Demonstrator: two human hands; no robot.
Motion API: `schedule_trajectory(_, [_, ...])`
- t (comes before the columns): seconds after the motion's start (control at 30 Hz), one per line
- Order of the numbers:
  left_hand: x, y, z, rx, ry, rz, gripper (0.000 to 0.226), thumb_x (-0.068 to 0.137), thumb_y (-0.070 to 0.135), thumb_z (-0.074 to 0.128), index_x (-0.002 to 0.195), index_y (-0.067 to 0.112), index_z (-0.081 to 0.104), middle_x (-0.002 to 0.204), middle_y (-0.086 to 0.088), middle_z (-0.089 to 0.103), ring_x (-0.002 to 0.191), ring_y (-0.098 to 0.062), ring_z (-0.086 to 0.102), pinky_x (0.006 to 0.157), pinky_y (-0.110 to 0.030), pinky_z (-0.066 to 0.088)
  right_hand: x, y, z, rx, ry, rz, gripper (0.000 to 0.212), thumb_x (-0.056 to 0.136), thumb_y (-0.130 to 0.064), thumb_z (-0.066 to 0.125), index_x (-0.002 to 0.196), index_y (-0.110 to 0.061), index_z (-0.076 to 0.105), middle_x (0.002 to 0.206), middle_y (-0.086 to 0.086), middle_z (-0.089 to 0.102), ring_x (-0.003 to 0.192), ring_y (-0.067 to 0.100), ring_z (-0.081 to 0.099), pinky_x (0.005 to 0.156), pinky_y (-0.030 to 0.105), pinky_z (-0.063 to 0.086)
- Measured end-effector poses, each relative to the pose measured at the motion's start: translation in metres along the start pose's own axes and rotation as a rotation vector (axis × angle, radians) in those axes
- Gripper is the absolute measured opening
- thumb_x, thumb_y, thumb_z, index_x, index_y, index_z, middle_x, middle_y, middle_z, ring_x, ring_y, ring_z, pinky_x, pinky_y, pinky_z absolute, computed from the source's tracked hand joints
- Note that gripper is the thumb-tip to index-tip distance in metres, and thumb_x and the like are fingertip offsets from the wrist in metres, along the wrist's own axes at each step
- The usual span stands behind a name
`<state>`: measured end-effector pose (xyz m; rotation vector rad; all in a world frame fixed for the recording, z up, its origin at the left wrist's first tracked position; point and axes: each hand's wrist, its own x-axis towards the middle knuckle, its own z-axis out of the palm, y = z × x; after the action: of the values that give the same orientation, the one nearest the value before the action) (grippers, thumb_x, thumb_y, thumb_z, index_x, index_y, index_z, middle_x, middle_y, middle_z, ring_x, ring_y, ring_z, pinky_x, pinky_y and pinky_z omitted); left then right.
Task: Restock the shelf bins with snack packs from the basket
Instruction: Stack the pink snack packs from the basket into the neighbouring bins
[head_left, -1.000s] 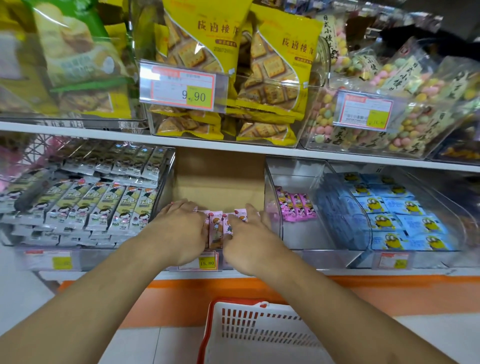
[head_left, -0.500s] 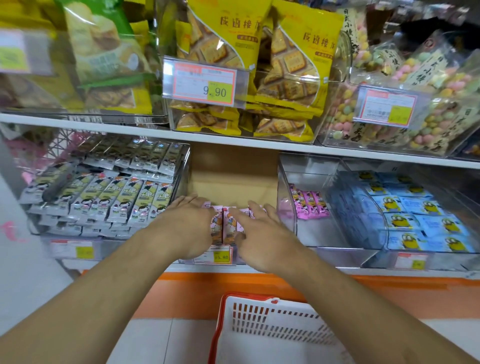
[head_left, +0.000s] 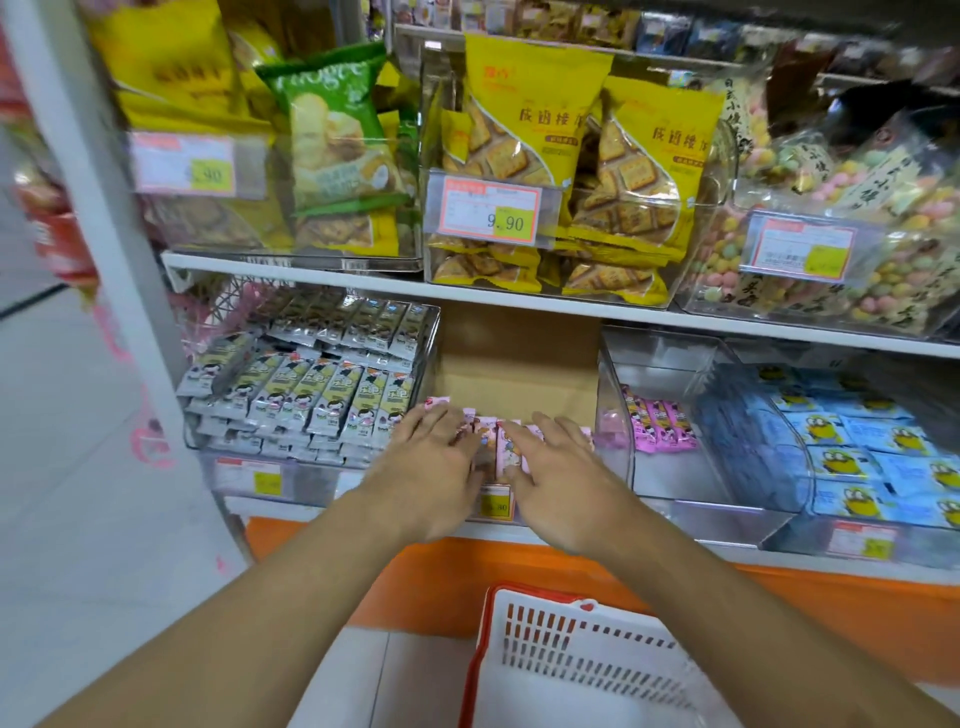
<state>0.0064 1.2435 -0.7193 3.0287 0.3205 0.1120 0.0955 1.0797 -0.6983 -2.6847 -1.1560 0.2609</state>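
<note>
Both hands lie flat on a row of pink snack packs (head_left: 503, 448) in the middle bin (head_left: 519, 364) of the lower shelf (head_left: 727, 551). The left hand (head_left: 434, 467) rests palm down on the left part of the row, fingers straight and slightly spread, gripping nothing. The right hand (head_left: 563, 475) rests the same way on the right part, fingers extended over the packs, thumb turned in toward the centre. Between the two hands a few pink packs show, standing side by side at the bin's front, just above a yellow price tag (head_left: 494, 505). The rear of this bin shows a bare brown cardboard back.

To the left, a clear bin holds rows of grey-and-white snack bars (head_left: 311, 400). To the right, a clear bin holds a few pink packs (head_left: 655, 423), and beyond it lie blue packs with yellow cartoon figures (head_left: 852, 452). On the upper shelf stand yellow cracker bags (head_left: 524, 130), a green bag (head_left: 337, 130) and pastel candy bags (head_left: 841, 249). The white basket with a red rim (head_left: 576, 660) sits on the floor below the arms; its inside cannot be seen.
</note>
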Motion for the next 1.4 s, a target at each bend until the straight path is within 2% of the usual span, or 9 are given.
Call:
schedule_trajectory(0.23, [-0.013, 0.009, -0.011, -0.089, 0.006, -0.003, 0.047, 0.108, 0.046, 0.035, 0.15, 0.03, 0.046, 0.171, -0.005, 0.017, 0.159, -0.025, 0.002, 0.128, -0.044, -0.003, -0.013, 0.001, 0.0, 0.058, 0.019, -0.016, 0.058, 0.111, -0.036, 0.038, 0.166, -0.03, 0.021, 0.173, 0.002, 0.016, 0.16, 0.024, 0.004, 0.13, 0.044, 0.012])
schedule_trajectory(0.4, [-0.031, -0.002, -0.036, -0.217, 0.106, 0.006, 0.035, 0.104, 0.028, 0.048, 0.135, 0.026, 0.063, 0.159, 0.001, 0.039, 0.15, -0.023, 0.03, 0.124, -0.038, 0.02, -0.022, 0.0, 0.001, 0.086, 0.01, -0.017, 0.058, 0.111, -0.035, 0.039, 0.166, -0.03, 0.021, 0.175, -0.002, 0.013, 0.162, 0.022, 0.004, 0.131, 0.044, 0.012])
schedule_trajectory(0.47, [-0.042, -0.014, -0.048, -0.276, 0.175, -0.046, 0.037, 0.1, 0.019, 0.052, 0.135, 0.023, 0.066, 0.152, 0.002, 0.047, 0.143, -0.024, 0.04, 0.122, -0.038, 0.03, -0.027, -0.004, 0.0, 0.084, 0.025, -0.017, 0.058, 0.111, -0.034, 0.04, 0.166, -0.029, 0.022, 0.174, -0.004, 0.016, 0.161, 0.019, 0.007, 0.131, 0.04, 0.014])
schedule_trajectory(0.67, [-0.06, -0.078, -0.075, -0.304, 0.289, -0.266, 0.051, 0.096, 0.003, 0.056, 0.144, 0.019, 0.059, 0.158, -0.003, 0.043, 0.146, -0.026, 0.038, 0.122, -0.038, 0.029, -0.035, -0.039, 0.002, 0.153, 0.097, -0.105, 0.062, 0.109, -0.023, 0.044, 0.164, -0.035, 0.02, 0.171, -0.012, 0.018, 0.158, 0.011, 0.015, 0.128, 0.033, 0.021])
schedule_trajectory(0.8, [-0.062, -0.121, -0.079, -0.249, 0.375, -0.346, 0.059, 0.09, 0.008, 0.062, 0.148, 0.015, 0.055, 0.158, -0.012, 0.041, 0.146, -0.035, 0.038, 0.119, -0.049, 0.035, -0.012, -0.083, 0.007, 0.201, 0.123, -0.214, 0.063, 0.109, -0.028, 0.043, 0.164, -0.042, 0.015, 0.173, -0.012, 0.007, 0.16, 0.015, 0.007, 0.129, 0.04, 0.023])
schedule_trajectory(1.0, [-0.071, -0.152, -0.073, -0.274, 0.28, -0.506, 0.072, 0.094, 0.031, 0.052, 0.161, 0.014, 0.03, 0.168, -0.013, 0.025, 0.154, -0.033, 0.023, 0.125, -0.047, 0.024, 0.04, -0.146, 0.021, 0.043, 0.121, -0.203, 0.064, 0.111, -0.048, 0.032, 0.166, -0.038, 0.002, 0.176, -0.003, -0.009, 0.161, 0.019, -0.012, 0.13, 0.045, 0.0])
schedule_trajectory(1.13, [-0.077, -0.164, -0.066, -0.262, 0.216, -0.487, 0.085, 0.083, 0.053, 0.026, 0.154, 0.008, 0.04, 0.153, -0.015, 0.041, 0.144, -0.035, 0.034, 0.118, -0.054, 0.034, 0.053, -0.161, 0.034, -0.048, 0.031, -0.145, 0.067, 0.11, -0.056, 0.022, 0.168, -0.031, -0.002, 0.176, 0.004, -0.013, 0.161, 0.022, -0.017, 0.129, 0.043, -0.012])
schedule_trajectory(1.27, [-0.08, -0.163, -0.071, -0.27, 0.214, -0.526, 0.06, 0.1, 0.04, 0.046, 0.153, 0.011, 0.042, 0.159, -0.005, 0.037, 0.147, -0.028, 0.032, 0.121, -0.047, 0.028, 0.056, -0.169, 0.043, -0.019, 0.025, -0.143, 0.069, 0.109, -0.058, 0.022, 0.168, -0.032, -0.004, 0.175, 0.001, -0.018, 0.16, 0.019, -0.021, 0.129, 0.042, -0.012])
schedule_trajectory(1.4, [-0.079, -0.16, -0.073, -0.245, 0.244, -0.558, 0.057, 0.102, 0.038, 0.048, 0.155, 0.018, 0.041, 0.16, 0.002, 0.036, 0.149, -0.021, 0.03, 0.123, -0.044, 0.016, 0.062, -0.177, 0.042, 0.067, -0.032, -0.121, 0.074, 0.108, -0.06, 0.028, 0.167, -0.032, -0.007, 0.173, -0.003, -0.023, 0.158, 0.016, -0.027, 0.131, 0.044, -0.006])
